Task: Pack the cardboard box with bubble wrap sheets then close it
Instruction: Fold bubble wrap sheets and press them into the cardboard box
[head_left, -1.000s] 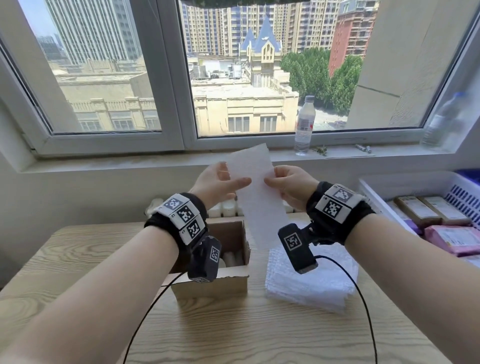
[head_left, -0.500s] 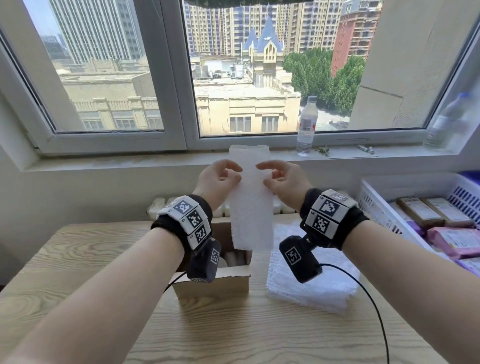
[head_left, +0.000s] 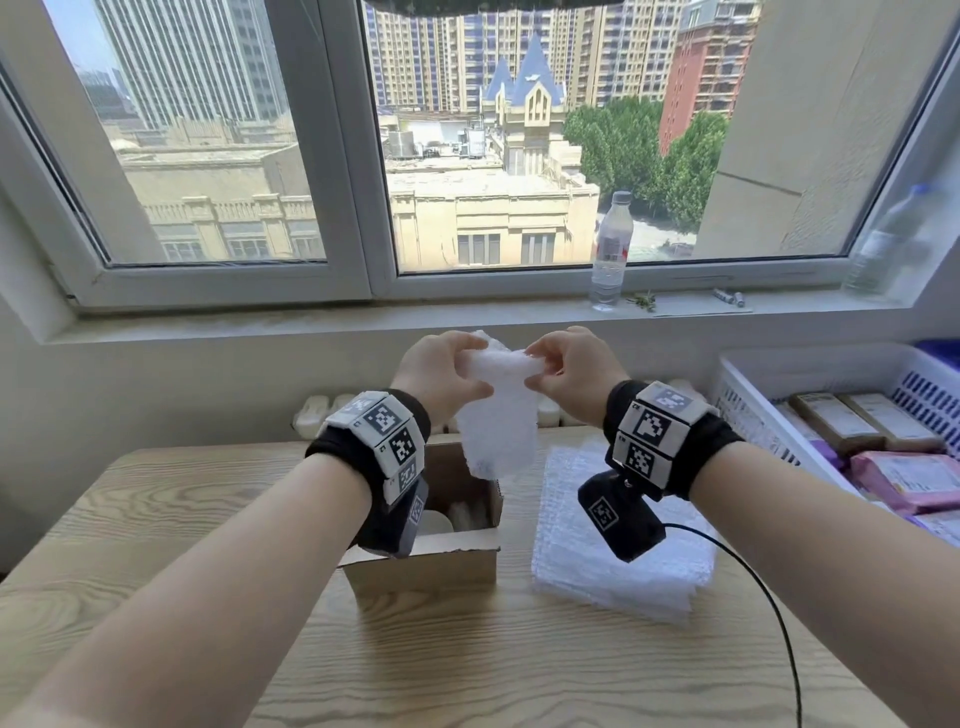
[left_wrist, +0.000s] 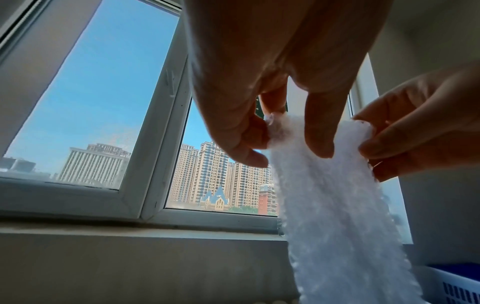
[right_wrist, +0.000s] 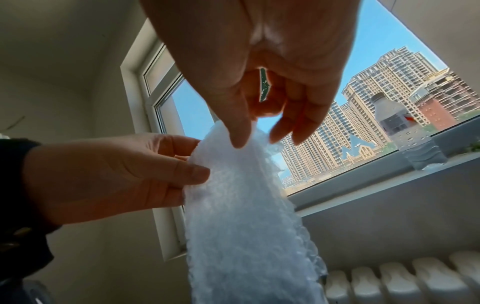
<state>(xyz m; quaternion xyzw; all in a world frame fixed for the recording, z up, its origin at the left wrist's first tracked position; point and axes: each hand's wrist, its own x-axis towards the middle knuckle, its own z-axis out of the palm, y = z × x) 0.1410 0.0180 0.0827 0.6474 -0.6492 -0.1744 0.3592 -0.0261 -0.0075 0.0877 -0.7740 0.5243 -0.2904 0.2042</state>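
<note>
Bubble wrap sheet (head_left: 501, 415) hangs in the air above the open cardboard box (head_left: 441, 551), its top edge bunched and folded over between both hands while its lower end dangles just over the box opening. The left hand (head_left: 441, 371) pinches the sheet's upper left corner between thumb and curled fingers (left_wrist: 233, 131), and the right hand (head_left: 574, 371) pinches the upper right corner the same way, thumb in front and fingers (right_wrist: 293, 123) curled behind. The box stands on the wooden worktop (head_left: 467, 665) with its flaps up and some pale contents inside, though what they are is hard to tell. Just to the right of the box lies a stack of bubble wrap sheets (head_left: 618, 540), flat on the worktop. A white plastic basket (head_left: 748, 384) holding packets sits at the far right, and a water bottle (head_left: 612, 249) stands upright on the windowsill (head_left: 311, 325) behind the hands
</note>
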